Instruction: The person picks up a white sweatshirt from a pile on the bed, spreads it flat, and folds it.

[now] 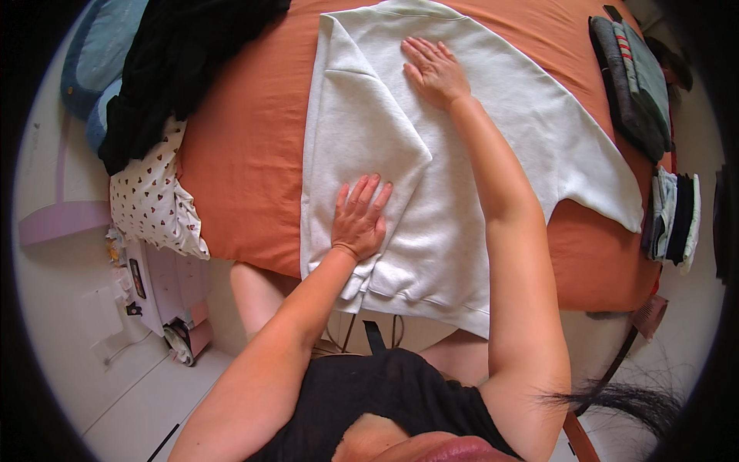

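Note:
A pale grey sweatshirt (516,100) lies spread on the orange bed sheet (246,154), its lower hem hanging over the near edge. Its left side is folded inward, with that sleeve laid down over the body. The other sleeve stretches out to the right. My left hand (360,218) presses flat on the folded sleeve, fingers apart. Farther up, my right hand (436,73) rests flat on the sweatshirt's upper body, close to the collar, with its fingers stretched out. Neither hand grips the cloth.
Dark clothing (185,69) lies heaped at the far left, beside a blue cushion (88,69) and a patterned white pillow (154,200). Folded garments (635,85) are stacked at the right, with another folded pile (673,219) nearer me. A lilac drawer unit (173,281) stands left of the bed.

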Action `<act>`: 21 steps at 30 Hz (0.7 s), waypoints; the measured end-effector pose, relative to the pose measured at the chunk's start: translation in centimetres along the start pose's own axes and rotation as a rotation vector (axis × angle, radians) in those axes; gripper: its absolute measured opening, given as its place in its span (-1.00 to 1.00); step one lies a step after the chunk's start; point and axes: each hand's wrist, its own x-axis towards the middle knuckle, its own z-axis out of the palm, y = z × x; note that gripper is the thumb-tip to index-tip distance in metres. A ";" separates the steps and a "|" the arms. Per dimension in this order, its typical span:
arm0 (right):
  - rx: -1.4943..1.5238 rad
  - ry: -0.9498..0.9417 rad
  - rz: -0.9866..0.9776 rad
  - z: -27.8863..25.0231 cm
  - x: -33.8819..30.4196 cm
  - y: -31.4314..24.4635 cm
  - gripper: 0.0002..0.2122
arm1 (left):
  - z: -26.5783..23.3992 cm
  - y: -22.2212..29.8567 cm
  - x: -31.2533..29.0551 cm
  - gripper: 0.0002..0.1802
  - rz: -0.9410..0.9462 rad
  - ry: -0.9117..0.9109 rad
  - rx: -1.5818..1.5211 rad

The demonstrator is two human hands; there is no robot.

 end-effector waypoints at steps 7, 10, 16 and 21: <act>-0.045 0.018 0.276 0.8 3.0 1.5 -0.50 | -0.2 -0.1 -0.1 -0.35 -0.014 -0.019 -0.017; -0.025 -0.003 0.309 0.4 2.6 2.2 -0.50 | 0.3 0.1 0.1 -0.35 0.007 0.001 0.007; -0.015 -0.041 0.246 -1.6 -3.8 1.3 -0.49 | 0.5 -0.4 -0.2 -0.35 0.018 0.006 0.034; -0.164 -0.140 0.268 -5.7 -10.7 3.7 -0.46 | 0.3 0.1 0.2 -0.36 0.018 0.029 0.048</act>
